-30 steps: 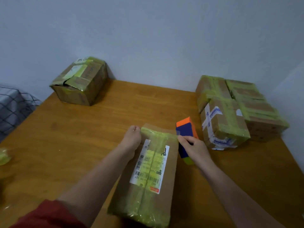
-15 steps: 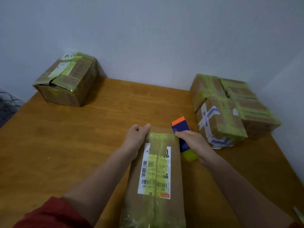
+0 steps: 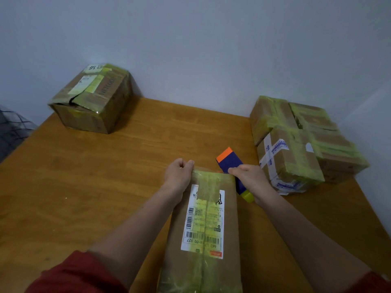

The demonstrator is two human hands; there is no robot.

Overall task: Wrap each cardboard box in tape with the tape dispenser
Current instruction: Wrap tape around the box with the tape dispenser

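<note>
Brown cardboard box (image 3: 203, 229), long, flat and green-taped, lies between both grips on the wooden tabletop (image 3: 105, 176), its long axis pointing away.
Left grip (image 3: 178, 176) curls closed on its far-left corner. Right grip (image 3: 248, 178), at the far-right corner, is wrapped around the blue, orange-tipped tape dispenser (image 3: 229, 163).

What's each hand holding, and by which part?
The right hand grips the tape dispenser around its blue middle. The left hand holds the long cardboard box at its far left corner.
</note>
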